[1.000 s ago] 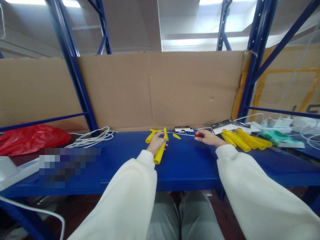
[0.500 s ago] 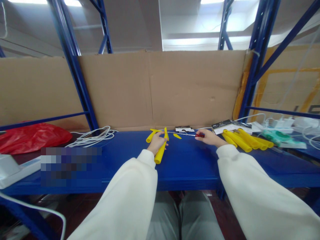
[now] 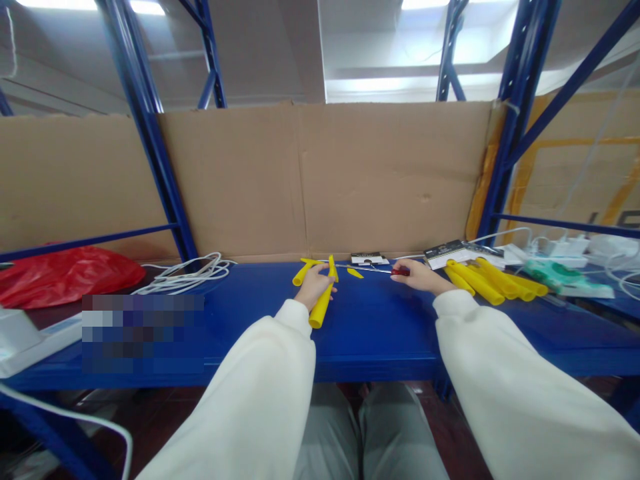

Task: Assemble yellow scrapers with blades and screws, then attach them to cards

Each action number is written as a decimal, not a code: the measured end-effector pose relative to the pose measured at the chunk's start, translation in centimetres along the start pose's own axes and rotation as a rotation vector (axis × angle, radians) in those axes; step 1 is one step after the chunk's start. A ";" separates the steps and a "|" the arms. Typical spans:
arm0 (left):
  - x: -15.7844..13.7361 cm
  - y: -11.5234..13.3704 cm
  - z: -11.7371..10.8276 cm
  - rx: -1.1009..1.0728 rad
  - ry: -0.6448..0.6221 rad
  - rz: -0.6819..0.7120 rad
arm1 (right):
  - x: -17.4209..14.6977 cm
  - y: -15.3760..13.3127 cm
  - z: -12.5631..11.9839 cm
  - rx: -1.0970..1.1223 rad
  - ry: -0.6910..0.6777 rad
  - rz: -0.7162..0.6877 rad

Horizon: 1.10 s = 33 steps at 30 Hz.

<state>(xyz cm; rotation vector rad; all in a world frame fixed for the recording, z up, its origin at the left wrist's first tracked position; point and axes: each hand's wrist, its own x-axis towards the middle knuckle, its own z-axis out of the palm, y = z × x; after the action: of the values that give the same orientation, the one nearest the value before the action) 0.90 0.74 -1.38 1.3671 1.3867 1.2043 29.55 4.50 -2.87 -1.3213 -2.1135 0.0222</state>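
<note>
My left hand [image 3: 313, 287] is wrapped round yellow plastic tubular parts [image 3: 321, 308]; one tube slants toward me and another short piece sticks out to the upper left. How these parts join is hidden behind my fingers. In my right hand [image 3: 420, 276] is a screwdriver [image 3: 400, 271] with a dark red handle. Its thin metal shaft lies nearly level and points left, its tip end reaching the yellow parts by my left hand. Just below the shaft, a small flat yellow piece [image 3: 355, 273] rests on the blue table [image 3: 380, 327].
Several yellow tubes [image 3: 483, 283] lie right of my right hand, near black-and-white packets [image 3: 445, 252] and a green item [image 3: 565, 275]. A small card [image 3: 367, 258] sits at the back. Coiled white cable [image 3: 195, 273] and a red plastic bag [image 3: 75, 273] are on the left. Cardboard [image 3: 350, 180] stands behind.
</note>
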 end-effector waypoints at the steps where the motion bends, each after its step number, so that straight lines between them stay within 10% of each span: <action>1: 0.0 0.0 0.0 -0.001 -0.003 0.001 | 0.0 0.0 0.0 0.004 0.001 -0.001; 33: 0.6 -0.8 -0.2 0.226 -0.015 0.108 | -0.4 -1.5 -0.3 -0.060 -0.018 -0.029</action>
<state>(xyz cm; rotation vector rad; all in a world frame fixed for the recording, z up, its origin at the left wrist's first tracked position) 0.47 1.34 -2.09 1.6222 1.4892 1.1295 28.62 3.36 -2.35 -1.3298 -2.1635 -0.0417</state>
